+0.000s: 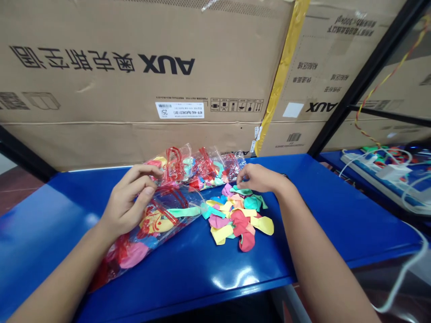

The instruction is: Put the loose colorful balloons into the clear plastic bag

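Note:
My left hand (131, 199) rests over the upper edge of a clear plastic bag (188, 224) with red print, its fingers loosely bent and apart. Coloured balloons lie inside, among them a pink balloon (134, 255); a mint green balloon (184, 212) lies by the bag's right end. Beside it spreads a heap of loose, uninflated balloons (240, 220) in yellow, red, teal and purple. At the heap's far edge, my right hand (257, 178) has its fingers curled closed above a green balloon (241, 191). What those fingers hold, if anything, is hidden.
Behind my hands lie more filled balloon bags (208, 168), close to a large cardboard box (117, 112) along the back of the blue table (188, 278). Black shelf posts (350, 89) stand at both sides. White cables and a power strip (380, 172) are at right.

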Motion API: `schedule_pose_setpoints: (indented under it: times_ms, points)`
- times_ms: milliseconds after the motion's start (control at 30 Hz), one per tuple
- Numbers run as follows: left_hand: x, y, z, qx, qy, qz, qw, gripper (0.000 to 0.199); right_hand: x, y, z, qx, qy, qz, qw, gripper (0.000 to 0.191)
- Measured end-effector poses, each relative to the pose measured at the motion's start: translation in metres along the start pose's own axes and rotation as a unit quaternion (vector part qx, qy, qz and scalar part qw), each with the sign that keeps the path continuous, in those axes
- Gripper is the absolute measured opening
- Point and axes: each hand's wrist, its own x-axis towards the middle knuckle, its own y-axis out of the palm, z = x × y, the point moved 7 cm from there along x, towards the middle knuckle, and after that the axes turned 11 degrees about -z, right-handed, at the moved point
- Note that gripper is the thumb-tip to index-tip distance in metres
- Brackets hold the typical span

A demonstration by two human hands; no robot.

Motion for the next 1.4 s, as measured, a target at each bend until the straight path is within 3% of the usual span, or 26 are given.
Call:
schedule_pose_setpoints:
  times_ms: [200, 300, 400, 500, 600, 733, 833, 967, 1067, 1133, 1233, 1333, 1400]
  points:
    - [0.0, 0.001, 0.001, 0.0, -0.011, 0.002, 1.0, 0.03, -0.002, 0.002, 0.0, -0.033, 0.014, 0.027, 0.999, 0.003]
    - [0.0, 0.001, 0.001, 0.002, -0.006, 0.005, 1.0, 0.027, -0.003, -0.013, 0.003, 0.04, -0.015, -0.047, 0.998, 0.008]
    - [0.0, 0.001, 0.0, -0.002, 0.003, 0.005, 1.0, 0.028, -0.004, -0.028, 0.015, 0.155, -0.041, -0.13, 0.978, 0.017]
    - [0.0, 0.002, -0.001, 0.005, 0.005, 0.004, 1.0, 0.03, 0.0, -0.026, 0.044, 0.279, -0.062, -0.163, 0.944, 0.018]
    - [0.0, 0.003, 0.001, 0.016, -0.004, 0.0, 1.0, 0.033, 0.009, -0.006, 0.086, 0.382, -0.08, -0.168, 0.905, 0.016]
    - [0.001, 0.002, 0.002, 0.024, -0.016, -0.008, 1.0, 0.034, 0.017, 0.028, 0.127, 0.383, -0.128, -0.149, 0.902, 0.019]
    - [0.001, 0.001, 0.0, 0.023, -0.006, -0.013, 1.0, 0.031, 0.021, 0.04, 0.124, 0.36, -0.098, -0.152, 0.915, 0.016]
    - [0.0, 0.001, -0.002, 0.012, 0.008, -0.008, 1.0, 0.025, 0.019, 0.034, 0.117, 0.32, -0.053, -0.221, 0.92, 0.017]
    - [0.0, 0.001, -0.002, 0.014, 0.011, -0.006, 1.0, 0.024, 0.018, 0.044, 0.137, 0.348, -0.107, -0.147, 0.92, 0.018]
    - [0.0, 0.001, -0.002, 0.016, 0.011, -0.01, 1.0, 0.025, 0.017, 0.049, 0.146, 0.404, -0.136, -0.083, 0.901, 0.018]
    - [-0.001, 0.001, 0.0, 0.02, 0.001, -0.01, 1.0, 0.026, 0.019, 0.044, 0.131, 0.459, -0.088, -0.083, 0.88, 0.02]
    - [-0.001, 0.002, 0.0, 0.015, 0.0, -0.003, 1.0, 0.028, 0.02, 0.041, 0.114, 0.416, -0.035, -0.102, 0.903, 0.019]
    - [-0.001, 0.002, -0.001, 0.012, 0.005, -0.003, 1.0, 0.027, 0.018, 0.043, 0.119, 0.353, -0.057, -0.094, 0.929, 0.019]
